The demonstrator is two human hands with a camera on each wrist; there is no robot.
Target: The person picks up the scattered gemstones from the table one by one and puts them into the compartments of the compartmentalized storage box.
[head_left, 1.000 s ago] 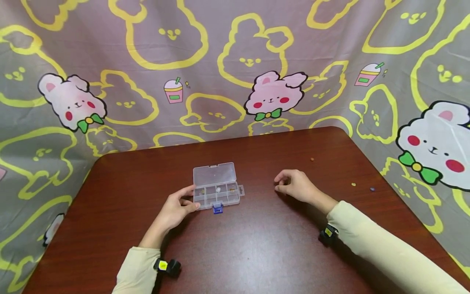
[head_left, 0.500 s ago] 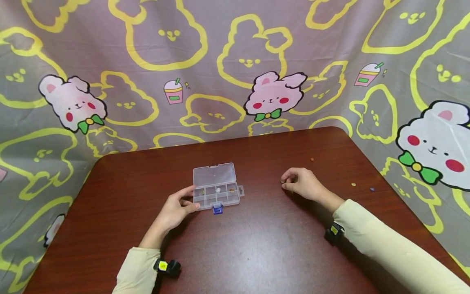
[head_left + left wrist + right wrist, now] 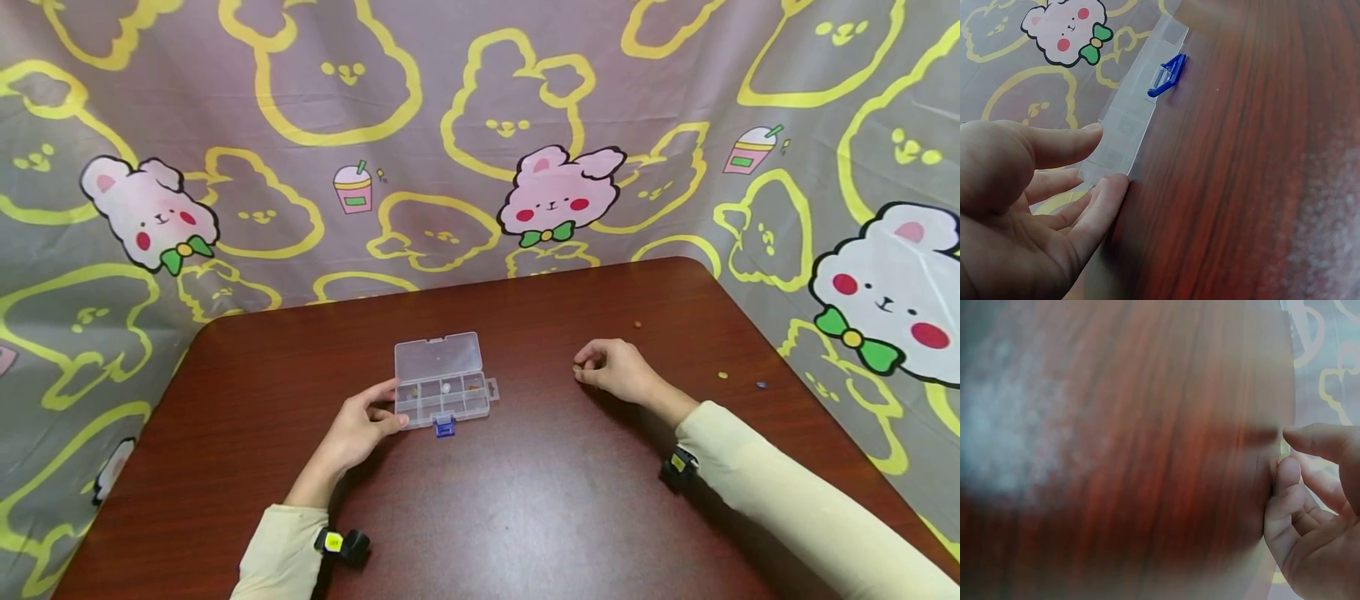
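Observation:
A clear plastic compartment box lies on the table with its lid laid back and a blue latch at its front. My left hand holds the box's left end between thumb and fingers; in the left wrist view, the thumb and fingers sit at that end. Small yellowish and white pieces lie in some back compartments. To the right of the box, my right hand pinches a small yellowish piece between thumb and forefinger, low over the table. The right wrist view shows this piece between the fingertips.
On the right part of the brown table lie a small orange-brown piece, a yellow piece and a blue piece. A curtain with cartoon rabbits hangs behind and beside the table.
My right hand has shifted slightly right and away from me, and the small yellowish piece now shows at its fingertips. The left hand and the box have stayed in place.

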